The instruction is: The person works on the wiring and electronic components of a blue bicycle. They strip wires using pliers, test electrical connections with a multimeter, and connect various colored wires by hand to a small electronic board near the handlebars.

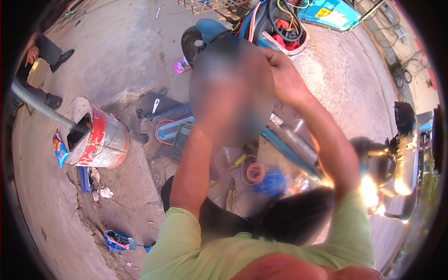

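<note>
A round blurred patch covers my left hand point(221, 105), so its fingers and anything in them are hidden. My right hand point(283, 77) reaches in from the right with bent fingers at the edge of that patch; what they grip cannot be made out. Both hands are in front of a small vehicle with a blue fender point(211, 29) and a bundle of coloured wires point(249, 21). Below my hands lie a multimeter point(179, 141), a coil of pinkish wire point(255, 173), a blue bundle point(271, 184) and a pair of pliers point(231, 195).
At left stands a white and red bucket point(109, 140) with a grey pipe point(44, 105) across its mouth and a blue packet point(60, 148) beside it. A spanner point(156, 105) lies on the ground near a pink packet point(182, 66). Another person's shoe point(63, 59) shows at far left.
</note>
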A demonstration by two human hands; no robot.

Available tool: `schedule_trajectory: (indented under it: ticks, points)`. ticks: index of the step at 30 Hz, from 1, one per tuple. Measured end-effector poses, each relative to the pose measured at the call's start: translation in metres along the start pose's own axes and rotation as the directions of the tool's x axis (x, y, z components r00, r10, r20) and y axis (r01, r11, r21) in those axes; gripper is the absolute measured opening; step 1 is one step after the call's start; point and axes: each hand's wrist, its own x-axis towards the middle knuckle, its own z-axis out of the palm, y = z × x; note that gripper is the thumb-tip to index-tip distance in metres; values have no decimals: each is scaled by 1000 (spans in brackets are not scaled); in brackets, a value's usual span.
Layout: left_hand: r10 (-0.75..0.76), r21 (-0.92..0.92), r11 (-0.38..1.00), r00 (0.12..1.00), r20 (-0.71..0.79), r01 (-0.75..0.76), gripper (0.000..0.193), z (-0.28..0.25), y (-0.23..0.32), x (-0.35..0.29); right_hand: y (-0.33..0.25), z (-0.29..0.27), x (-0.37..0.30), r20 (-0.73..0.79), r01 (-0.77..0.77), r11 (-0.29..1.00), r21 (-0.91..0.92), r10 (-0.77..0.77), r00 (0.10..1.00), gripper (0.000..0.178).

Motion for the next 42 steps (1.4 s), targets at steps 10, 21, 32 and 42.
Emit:
schedule_trajectory:
  ticks: [10,21,32,42]
  points:
    - [-124,-237,965,991,-53,108,35,20,28,-25,21,17,15,-76,-86,990,115,95,993,29]
    - [-146,-332,932,989,19,144,36,18,10,-42,29,16,4,12,-116,960,255,117,993,28]
    - [-119,-469,868,986,116,161,29,9,0,-24,29,3,-18,127,-120,921,370,78,989,35]
    - [-36,-336,941,999,36,46,20,19,10,-13,16,-8,-59,-63,266,751,-605,-378,924,22]
